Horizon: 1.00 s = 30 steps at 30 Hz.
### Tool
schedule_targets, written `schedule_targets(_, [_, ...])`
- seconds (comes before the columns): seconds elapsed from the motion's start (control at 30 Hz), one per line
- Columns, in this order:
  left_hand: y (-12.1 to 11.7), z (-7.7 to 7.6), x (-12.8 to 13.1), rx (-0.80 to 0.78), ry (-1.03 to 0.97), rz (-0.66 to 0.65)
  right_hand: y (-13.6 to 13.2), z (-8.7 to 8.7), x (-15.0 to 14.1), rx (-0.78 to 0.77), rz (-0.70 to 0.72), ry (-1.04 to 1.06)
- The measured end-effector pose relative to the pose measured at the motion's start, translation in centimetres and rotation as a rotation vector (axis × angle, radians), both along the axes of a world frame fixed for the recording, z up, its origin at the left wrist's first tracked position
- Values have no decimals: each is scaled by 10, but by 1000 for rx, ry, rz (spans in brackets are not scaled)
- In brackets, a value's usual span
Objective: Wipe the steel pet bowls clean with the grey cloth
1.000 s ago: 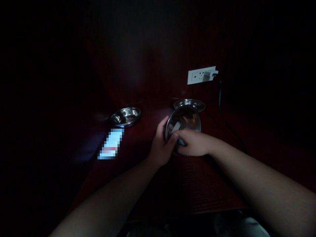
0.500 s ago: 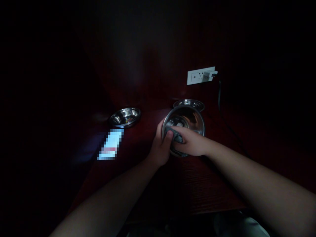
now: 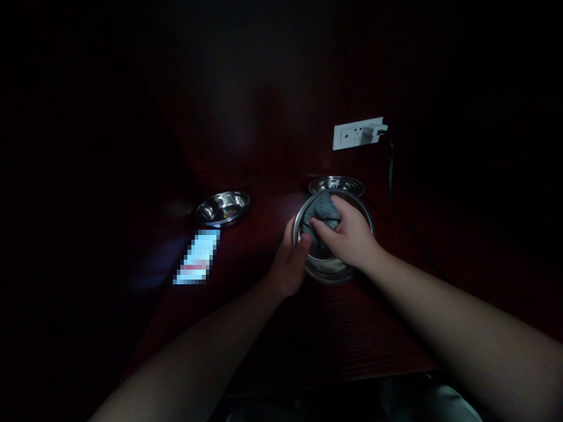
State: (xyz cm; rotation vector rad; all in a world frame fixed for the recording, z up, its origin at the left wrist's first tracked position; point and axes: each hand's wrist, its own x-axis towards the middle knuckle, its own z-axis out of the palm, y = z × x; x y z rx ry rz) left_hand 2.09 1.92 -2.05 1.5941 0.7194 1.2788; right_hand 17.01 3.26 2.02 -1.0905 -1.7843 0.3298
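The scene is very dark. My left hand (image 3: 288, 261) grips the left rim of a steel bowl (image 3: 331, 271), thumb over the edge. My right hand (image 3: 349, 237) is inside the bowl, fingers pressed on a grey checked cloth (image 3: 322, 209) bunched against the bowl's inner wall. The bowl stands on a dark red wooden table (image 3: 352, 328), tilted slightly toward me.
A second steel bowl (image 3: 223, 207) sits to the left, a third steel dish (image 3: 338, 184) just behind the held bowl. A lit phone screen (image 3: 197, 256) lies left of my hands. A white wall socket (image 3: 355, 135) with a plug and black cable (image 3: 393, 187) is at the back.
My right hand moved from the near rim up into the bowl, pushing the cloth to the far side. The bowl tipped flatter, its opening facing more upward. My left hand kept its grip.
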Motion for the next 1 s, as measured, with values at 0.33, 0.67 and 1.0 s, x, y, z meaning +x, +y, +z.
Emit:
schedule_targets(0.33, [-1, 4, -1, 8, -5, 118, 10, 7, 17, 3, -301, -243])
schedule_targets(0.67, [5, 1, -2, 17, 3, 220, 24, 3, 31, -158, -436, -574])
schedule_targets(1.0, [3, 0, -2, 19, -4, 181, 24, -1, 27, -387, -83, -713])
